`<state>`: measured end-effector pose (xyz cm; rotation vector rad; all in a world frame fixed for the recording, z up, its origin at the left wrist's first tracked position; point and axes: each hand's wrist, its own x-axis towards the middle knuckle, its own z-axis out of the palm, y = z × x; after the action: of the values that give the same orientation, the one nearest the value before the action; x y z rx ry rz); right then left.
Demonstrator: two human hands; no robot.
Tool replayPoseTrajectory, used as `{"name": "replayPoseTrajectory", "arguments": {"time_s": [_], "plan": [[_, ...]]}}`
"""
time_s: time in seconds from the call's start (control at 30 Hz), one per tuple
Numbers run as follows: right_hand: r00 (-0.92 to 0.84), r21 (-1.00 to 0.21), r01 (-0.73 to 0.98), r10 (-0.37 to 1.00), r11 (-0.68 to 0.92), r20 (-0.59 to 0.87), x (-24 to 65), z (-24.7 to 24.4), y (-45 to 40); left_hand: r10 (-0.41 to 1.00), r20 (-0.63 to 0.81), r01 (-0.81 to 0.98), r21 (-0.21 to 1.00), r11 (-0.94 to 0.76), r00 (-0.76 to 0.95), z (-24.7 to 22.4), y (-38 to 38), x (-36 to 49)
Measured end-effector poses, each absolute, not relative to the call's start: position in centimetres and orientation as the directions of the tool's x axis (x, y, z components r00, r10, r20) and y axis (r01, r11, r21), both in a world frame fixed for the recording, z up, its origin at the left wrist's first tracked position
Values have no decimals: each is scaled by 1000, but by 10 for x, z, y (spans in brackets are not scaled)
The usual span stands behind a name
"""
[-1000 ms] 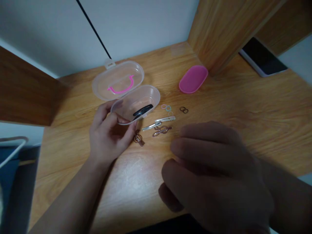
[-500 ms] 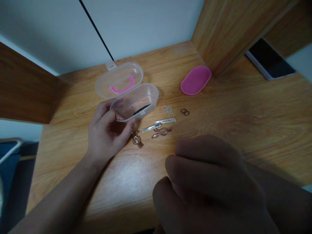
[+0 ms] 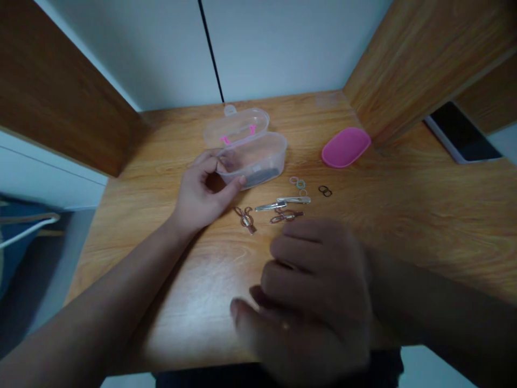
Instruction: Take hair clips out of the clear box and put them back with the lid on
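My left hand (image 3: 204,191) grips the near-left wall of a clear plastic box (image 3: 266,153), thumb outside and fingers behind. Its clear lid (image 3: 242,121) with a pink handle (image 3: 225,140) lies open behind. A dark, blurred item (image 3: 262,177) rests inside the box. Close to my left thumb lies a rose-gold hair clip (image 3: 246,220); a second rose-gold clip (image 3: 286,216) is to its right. Between box and clips are two silver hair clips (image 3: 297,200). My right hand (image 3: 315,291) hovers nearer to me, blurred, with fingers curled; whatever they enclose is hidden.
Small pale hair ties (image 3: 301,184) and two black hair ties (image 3: 325,191) lie right of the box. Farther right sits a pink oval tray (image 3: 347,147). A phone (image 3: 464,132) lies beyond the wooden panel (image 3: 399,70). A white wall (image 3: 283,48) closes the back.
The view has shifted, so the tabletop things appear farther right. My right hand has drawn back, its thumb now farther from the curled fingers. My left hand stays on the box, which looks tilted differently.
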<state>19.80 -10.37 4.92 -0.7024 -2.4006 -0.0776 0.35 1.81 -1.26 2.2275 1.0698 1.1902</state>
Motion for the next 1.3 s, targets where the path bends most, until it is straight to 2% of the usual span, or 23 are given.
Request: {"name": "replayPoseTrajectory", "arguments": {"time_s": [0.07, 0.13, 0.2, 0.4, 0.5, 0.67, 0.77, 1.0, 1.3], "plan": [[-719, 53, 382, 260, 923, 644, 206, 38, -81, 772, 531, 455, 624, -635, 350, -14, 23, 5], [-725, 128, 391, 219, 912, 653, 216, 29, -67, 749, 550, 448, 601, -662, 370, -15, 25, 6], [-725, 130, 402, 229, 906, 650, 224, 22, -62, 740, 563, 424, 606, -673, 368, -15, 26, 7], [-695, 54, 450, 311, 891, 648, 223, 11, -70, 788, 575, 426, 670, -608, 220, -12, 21, 9], [-673, 22, 483, 355, 875, 649, 223, 9, -67, 784, 588, 430, 666, -610, 202, -9, 17, 9], [-596, -38, 667, 563, 744, 572, 237, 12, -58, 785, 573, 426, 665, -614, 236, -4, 10, 12], [-527, -101, 717, 632, 689, 568, 243, 13, -55, 812, 545, 408, 706, -579, 209, -4, 8, 14], [-498, -259, 710, 727, 654, 472, 238, 12, -56, 874, 462, 327, 812, -484, 149, -10, 13, 11], [-470, -392, 685, 784, 614, 405, 241, -5, -51, 873, 460, 312, 816, -487, 161, -7, 11, 11]]}}
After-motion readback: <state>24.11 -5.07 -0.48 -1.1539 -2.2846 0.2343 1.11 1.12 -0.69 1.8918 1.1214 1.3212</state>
